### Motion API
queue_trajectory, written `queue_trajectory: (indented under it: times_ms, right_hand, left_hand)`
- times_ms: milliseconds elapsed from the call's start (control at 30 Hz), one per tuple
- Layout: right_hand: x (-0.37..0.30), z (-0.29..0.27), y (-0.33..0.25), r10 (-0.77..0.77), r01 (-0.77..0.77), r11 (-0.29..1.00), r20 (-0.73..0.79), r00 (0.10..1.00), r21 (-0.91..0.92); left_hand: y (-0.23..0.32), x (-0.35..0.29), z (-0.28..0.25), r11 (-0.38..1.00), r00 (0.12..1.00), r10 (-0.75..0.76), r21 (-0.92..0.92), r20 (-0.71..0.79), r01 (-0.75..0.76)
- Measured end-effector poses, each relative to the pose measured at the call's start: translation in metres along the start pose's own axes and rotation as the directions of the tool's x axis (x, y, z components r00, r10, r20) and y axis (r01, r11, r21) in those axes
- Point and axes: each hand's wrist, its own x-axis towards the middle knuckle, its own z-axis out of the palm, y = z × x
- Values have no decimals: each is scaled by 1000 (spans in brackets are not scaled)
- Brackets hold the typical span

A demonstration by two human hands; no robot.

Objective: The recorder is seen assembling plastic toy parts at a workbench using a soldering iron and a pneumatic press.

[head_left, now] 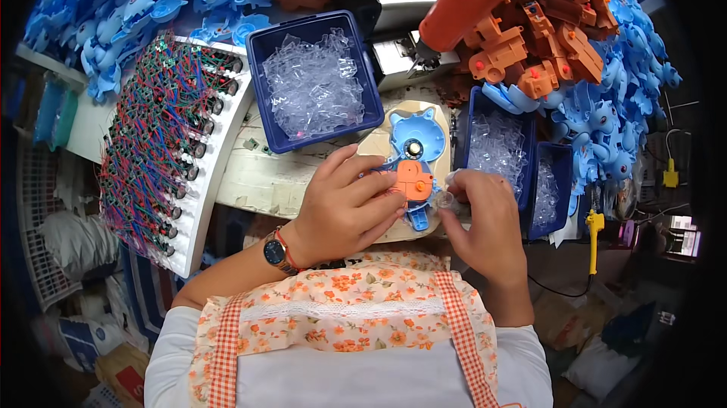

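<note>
A blue animal-shaped toy shell (pixel 418 135) lies in a beige fixture (pixel 448 121) in front of me, with a round silver and black part in its upper bowl. An orange plastic case (pixel 413 181) with a small orange knob sits in the shell's lower part. My left hand (pixel 348 200) reaches over from the left, its fingertips holding the case down. To the right of the case, my right hand (pixel 491 218) pinches a small clear plastic part (pixel 445 200) between thumb and fingers, close to the shell's edge. Its exact shape is hard to make out.
A navy bin (pixel 254 52) of clear plastic parts stands behind my left hand; two smaller bins (pixel 522 200) (pixel 562 215) are at right. White foam (pixel 219 150) carries wired circuit boards. An orange-red tool (pixel 466 3) hangs above. Orange cases (pixel 500 52) and blue shells (pixel 606 128) are piled behind.
</note>
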Motion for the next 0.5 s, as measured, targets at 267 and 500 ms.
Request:
queue_trajectory:
  times_ms: [267,500]
  right_hand:
    - [17,4,-21,93,-47,959,154,984,-278]
    - [13,5,-20,122,-92,970,126,984,-225]
  left_hand:
    - [-3,-4,6,999,999,-20,-42,-27,18]
    - [-7,-8,7,997,999,1,-71,-34,-3]
